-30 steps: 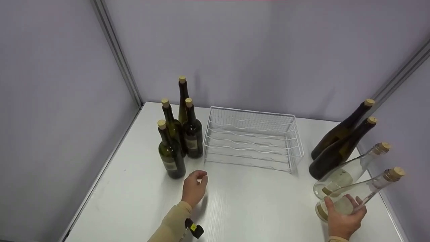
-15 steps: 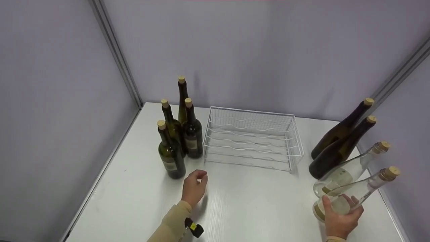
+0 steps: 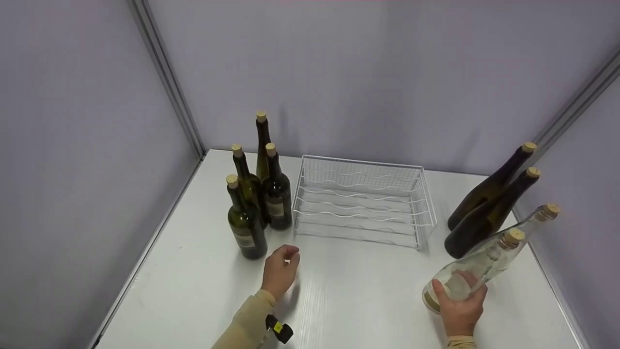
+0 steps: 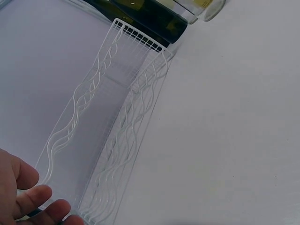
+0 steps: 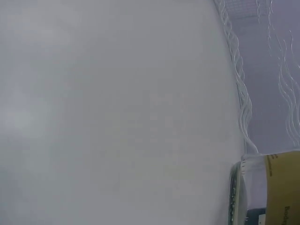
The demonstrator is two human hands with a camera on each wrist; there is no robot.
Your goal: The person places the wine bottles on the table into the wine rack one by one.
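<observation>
My right hand (image 3: 460,308) grips a corked clear glass bottle (image 3: 472,266) by its body, thumb on the near side and fingers round the other. The bottle leans to the right, its neck overlapping a second clear bottle (image 3: 532,229) behind it. In the right wrist view, this held bottle's tan label (image 5: 283,187) and base show at the lower right corner. My left hand (image 3: 281,271) holds nothing, its fingers loosely bent, just in front of a dark green bottle (image 3: 247,230). Beyond both hands lies a white wire rack (image 3: 363,167) with wavy bars and no bottle in it.
Several corked dark bottles (image 3: 277,198) stand upright at the rack's left. On the right, two dark bottles (image 3: 477,230) are lined up beside the second clear one. Grey-white panels (image 3: 363,72) enclose the white table (image 3: 358,291) at the back and sides.
My right hand has moved left with the clear bottle, away from the right edge and partly across the second clear bottle in view. My left hand has stayed in place.
</observation>
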